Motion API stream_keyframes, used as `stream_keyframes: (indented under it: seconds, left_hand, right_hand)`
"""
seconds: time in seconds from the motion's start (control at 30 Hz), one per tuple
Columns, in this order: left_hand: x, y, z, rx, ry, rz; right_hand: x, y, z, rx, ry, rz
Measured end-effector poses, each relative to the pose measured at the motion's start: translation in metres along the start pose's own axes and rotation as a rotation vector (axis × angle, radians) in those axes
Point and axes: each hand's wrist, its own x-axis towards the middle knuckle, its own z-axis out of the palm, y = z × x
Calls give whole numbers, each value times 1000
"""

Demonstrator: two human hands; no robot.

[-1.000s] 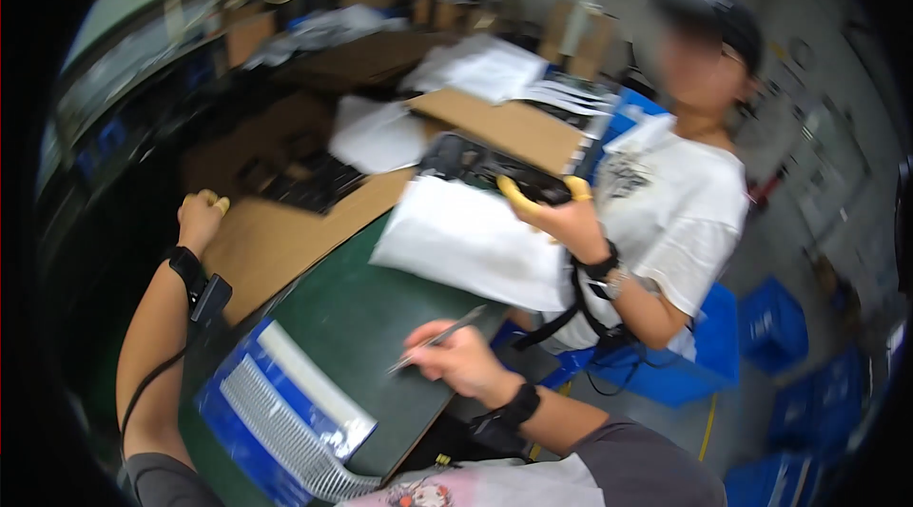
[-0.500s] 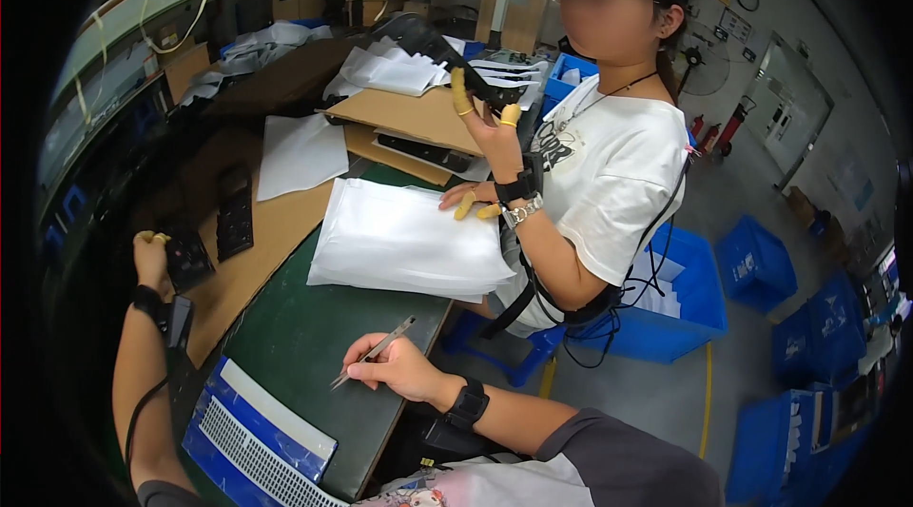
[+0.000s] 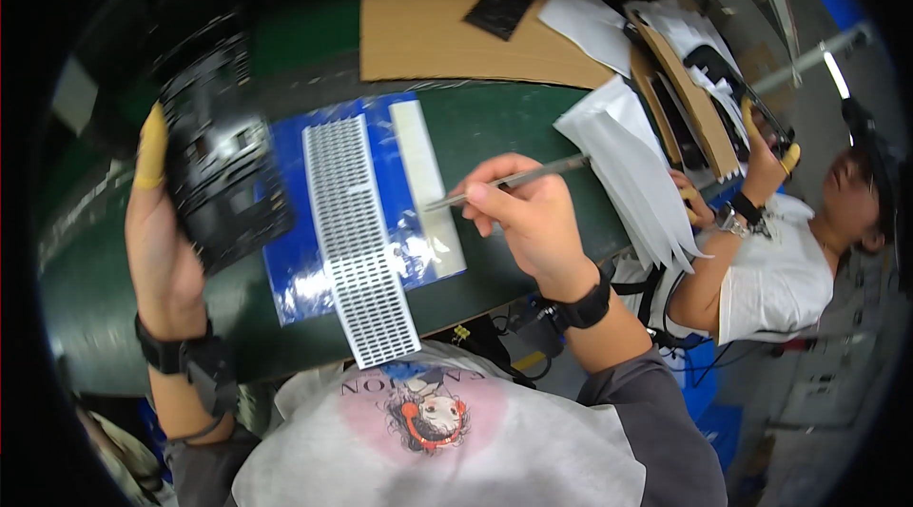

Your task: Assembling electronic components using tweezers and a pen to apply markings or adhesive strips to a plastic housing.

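Note:
My left hand (image 3: 166,250), with a yellow finger cot on one finger, grips a black plastic housing (image 3: 223,160) by its near edge. The housing is tilted up, its moulded inner side partly blurred. My right hand (image 3: 537,222) pinches metal tweezers (image 3: 552,171) between thumb and fingers, their tips over a pale strip (image 3: 423,169). That strip lies on a shiny blue sheet (image 3: 290,264) between my hands. Also on the blue sheet is a white label sheet (image 3: 366,269) with rows of small dark rectangles, its near end reaching past the table edge.
Brown cardboard (image 3: 428,31) covers the far side of the green table (image 3: 504,117), with another black part (image 3: 507,5) on it. White foam sheets (image 3: 623,165) are stacked at right. Beside them a co-worker (image 3: 780,269) holds a dark part in a raised hand.
The view has swung left and down onto the blue sheet. My left hand has brought the black housing from over the cardboard to beside that sheet. The tweezers have come over the pale strip.

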Motion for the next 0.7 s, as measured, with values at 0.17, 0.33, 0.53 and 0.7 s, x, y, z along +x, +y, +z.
stream_keyframes:
  seconds: [0.17, 0.33, 0.53, 0.7]
  left_hand:
    - [8, -29, -15, 76, 87, 193]
    - [-9, -28, -28, -37, 96, 73]
    - [-8, -33, -19, -55, 142, 110]
    - [-5, -36, -20, -63, 135, 91]
  right_hand:
    - [35, 28, 42, -66, 8, 31]
    - [43, 52, 52, -107, 69, -18]
    - [43, 51, 41, -53, 98, -37]
    - [46, 52, 40, -91, 75, -44]
